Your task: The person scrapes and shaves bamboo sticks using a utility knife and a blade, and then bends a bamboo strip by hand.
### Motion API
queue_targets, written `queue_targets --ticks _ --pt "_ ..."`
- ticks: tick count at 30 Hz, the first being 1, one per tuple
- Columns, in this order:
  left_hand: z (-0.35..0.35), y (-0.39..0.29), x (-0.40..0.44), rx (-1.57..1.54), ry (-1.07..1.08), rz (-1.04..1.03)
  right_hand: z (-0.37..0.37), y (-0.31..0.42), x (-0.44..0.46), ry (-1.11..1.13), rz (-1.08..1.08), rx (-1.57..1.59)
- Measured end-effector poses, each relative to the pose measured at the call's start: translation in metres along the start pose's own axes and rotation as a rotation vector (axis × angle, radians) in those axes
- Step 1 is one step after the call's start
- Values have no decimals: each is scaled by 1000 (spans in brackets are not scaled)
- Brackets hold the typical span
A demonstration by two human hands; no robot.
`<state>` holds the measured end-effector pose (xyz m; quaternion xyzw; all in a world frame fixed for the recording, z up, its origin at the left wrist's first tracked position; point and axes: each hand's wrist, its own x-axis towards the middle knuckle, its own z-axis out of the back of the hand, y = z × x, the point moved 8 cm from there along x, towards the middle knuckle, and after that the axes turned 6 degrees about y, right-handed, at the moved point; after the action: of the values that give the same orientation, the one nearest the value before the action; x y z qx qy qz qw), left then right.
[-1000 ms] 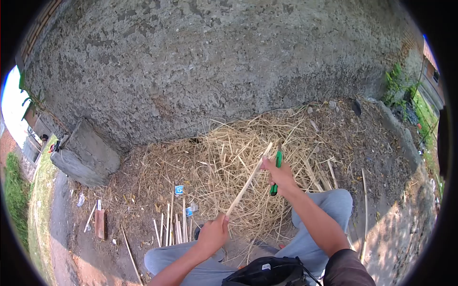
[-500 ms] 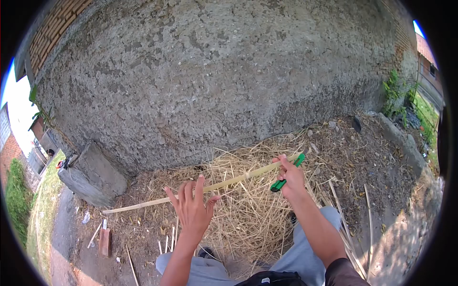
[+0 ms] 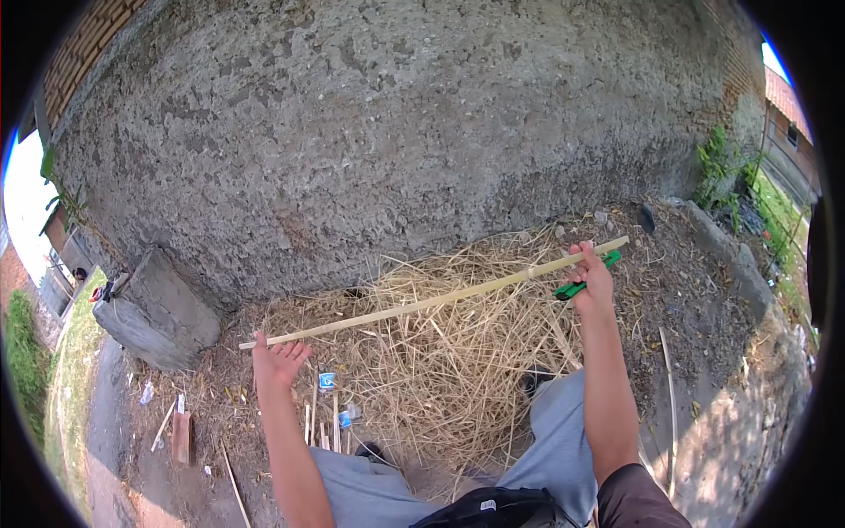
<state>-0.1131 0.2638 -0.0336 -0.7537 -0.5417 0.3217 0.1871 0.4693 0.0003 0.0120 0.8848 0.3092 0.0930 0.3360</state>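
A long, pale bamboo strip (image 3: 422, 304) stretches at a slant above the straw, its right end higher in view. My right hand (image 3: 595, 280) is closed round the strip near that end. The same hand also holds a green utility knife (image 3: 572, 289), whose blade I cannot make out. At the far left end, my left hand (image 3: 280, 361) is turned palm up with its fingers stretched out. Its thumb touches the strip close to the tip, and the fingers lie below it without wrapping round it.
A heap of straw-like bamboo shavings (image 3: 440, 387) covers the ground between my legs and the rough wall (image 3: 422, 132). A concrete block (image 3: 163, 308) leans at the left. Nearby lie a reddish wooden piece (image 3: 181, 437), a blue-and-white packet (image 3: 326, 380) and a loose strip (image 3: 671, 396).
My left hand has moved left and down to the strip's far end and turned palm up. My right hand has shifted right and up in view, with the strip and knife.
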Motion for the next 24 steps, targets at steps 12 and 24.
queue_targets --ticks 12,24 --pt "11 -21 3 -127 -22 -237 21 -7 25 -30 -27 5" --pt "-7 -17 -23 -44 -35 -234 40 -6 44 -130 -12 134"
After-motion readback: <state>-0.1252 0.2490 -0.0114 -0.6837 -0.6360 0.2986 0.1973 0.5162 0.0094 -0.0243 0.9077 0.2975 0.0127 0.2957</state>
